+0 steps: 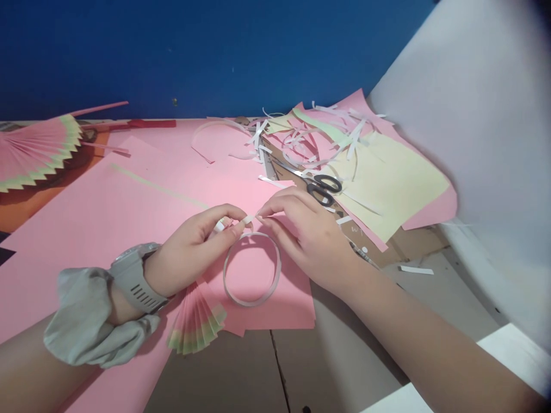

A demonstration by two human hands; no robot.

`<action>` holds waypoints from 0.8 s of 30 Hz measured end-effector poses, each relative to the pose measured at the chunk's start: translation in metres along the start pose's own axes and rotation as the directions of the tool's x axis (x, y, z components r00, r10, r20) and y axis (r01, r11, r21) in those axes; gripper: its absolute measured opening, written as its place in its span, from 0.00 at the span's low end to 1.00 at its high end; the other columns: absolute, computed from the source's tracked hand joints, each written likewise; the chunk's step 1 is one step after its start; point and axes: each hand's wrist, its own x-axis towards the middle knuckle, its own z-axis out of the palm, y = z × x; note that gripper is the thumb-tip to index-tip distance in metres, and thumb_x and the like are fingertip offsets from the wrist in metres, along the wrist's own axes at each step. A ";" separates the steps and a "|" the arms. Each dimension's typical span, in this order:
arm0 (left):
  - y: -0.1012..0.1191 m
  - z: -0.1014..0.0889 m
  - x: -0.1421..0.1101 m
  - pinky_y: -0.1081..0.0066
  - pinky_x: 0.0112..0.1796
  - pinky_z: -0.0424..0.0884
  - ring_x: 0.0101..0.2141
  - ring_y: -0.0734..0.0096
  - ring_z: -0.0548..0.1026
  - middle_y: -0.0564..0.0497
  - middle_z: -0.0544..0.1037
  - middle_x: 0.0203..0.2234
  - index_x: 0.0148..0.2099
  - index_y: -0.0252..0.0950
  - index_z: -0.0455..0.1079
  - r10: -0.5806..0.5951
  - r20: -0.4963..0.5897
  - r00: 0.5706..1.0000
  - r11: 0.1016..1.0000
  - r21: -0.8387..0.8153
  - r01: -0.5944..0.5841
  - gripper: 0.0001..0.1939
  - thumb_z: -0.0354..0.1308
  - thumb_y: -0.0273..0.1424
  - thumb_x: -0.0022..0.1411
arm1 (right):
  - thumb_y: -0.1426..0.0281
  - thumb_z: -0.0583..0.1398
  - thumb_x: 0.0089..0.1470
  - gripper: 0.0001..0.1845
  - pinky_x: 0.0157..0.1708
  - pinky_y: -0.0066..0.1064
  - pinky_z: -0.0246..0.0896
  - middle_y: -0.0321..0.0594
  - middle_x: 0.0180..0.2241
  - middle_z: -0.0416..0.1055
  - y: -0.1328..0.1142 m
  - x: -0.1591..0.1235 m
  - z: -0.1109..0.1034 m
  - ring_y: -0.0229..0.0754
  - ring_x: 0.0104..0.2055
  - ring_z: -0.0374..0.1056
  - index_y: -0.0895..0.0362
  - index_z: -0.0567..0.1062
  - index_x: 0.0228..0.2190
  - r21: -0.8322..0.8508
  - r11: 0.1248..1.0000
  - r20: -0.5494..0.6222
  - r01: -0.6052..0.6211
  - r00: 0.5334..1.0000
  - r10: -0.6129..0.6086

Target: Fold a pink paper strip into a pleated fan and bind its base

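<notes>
My left hand (206,232), with a grey watch and a sage scrunchie at the wrist, is closed around a pleated paper fan (196,321). The fan's pink and green folds spread out below the palm, and its other end shows near the fingers. A short white strip (248,219) sticks out at the left fingertips. My right hand (307,229) pinches the end of that strip between thumb and forefinger. Just below both hands is a thin whitish ring (252,303), like a narrow roll of tape; whether it touches the fingers I cannot tell.
Pink paper sheets (142,201) cover much of the table. Black-handled scissors (322,189) lie beyond my right hand, beside paper scraps (305,143) and a pale yellow sheet (391,178). A larger pleated fan (38,149) is at the far left. A blue wall (215,57) stands behind.
</notes>
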 end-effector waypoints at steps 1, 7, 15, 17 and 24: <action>0.000 0.000 0.000 0.75 0.38 0.64 0.36 0.71 0.69 0.54 0.72 0.33 0.39 0.39 0.66 -0.002 -0.001 1.000 1.000 0.002 0.002 0.08 0.48 0.35 0.62 | 0.76 0.53 0.57 0.06 0.39 0.34 0.60 0.40 0.35 0.70 0.000 0.000 0.000 0.41 0.39 0.65 0.56 0.69 0.34 -0.001 1.000 -0.001 -0.004 1.000 0.004; 0.000 0.000 -0.001 0.74 0.37 0.65 0.35 0.70 0.69 0.54 0.72 0.33 0.39 0.40 0.66 -0.012 -0.003 1.000 1.000 0.016 0.012 0.09 0.48 0.36 0.62 | 0.75 0.54 0.57 0.05 0.39 0.33 0.59 0.40 0.35 0.70 -0.001 0.001 -0.002 0.40 0.38 0.65 0.56 0.69 0.34 -0.028 1.000 -0.008 0.000 1.000 0.000; -0.002 0.000 0.000 0.75 0.38 0.64 0.36 0.71 0.68 0.54 0.71 0.32 0.39 0.39 0.66 -0.003 0.002 1.000 1.000 0.023 0.003 0.10 0.47 0.37 0.63 | 0.73 0.52 0.59 0.07 0.41 0.35 0.59 0.41 0.37 0.71 -0.001 0.001 -0.002 0.41 0.41 0.65 0.56 0.69 0.36 -0.021 1.000 -0.003 -0.018 1.000 0.018; -0.001 0.001 0.000 0.74 0.40 0.64 0.37 0.70 0.69 0.53 0.72 0.34 0.41 0.39 0.66 0.000 0.015 1.000 1.000 0.023 -0.001 0.10 0.47 0.37 0.63 | 0.73 0.52 0.59 0.07 0.42 0.34 0.59 0.41 0.37 0.71 -0.001 0.001 -0.002 0.41 0.41 0.65 0.57 0.70 0.37 -0.019 1.000 0.018 -0.013 1.000 0.014; 0.002 0.002 -0.002 0.73 0.37 0.66 0.34 0.71 0.70 0.54 0.74 0.32 0.44 0.41 0.68 0.012 0.015 1.000 0.998 0.056 -0.012 0.12 0.46 0.35 0.63 | 0.72 0.52 0.58 0.08 0.41 0.34 0.59 0.41 0.34 0.72 -0.001 0.000 0.002 0.41 0.39 0.66 0.58 0.71 0.35 -0.032 0.999 0.064 0.004 0.998 -0.002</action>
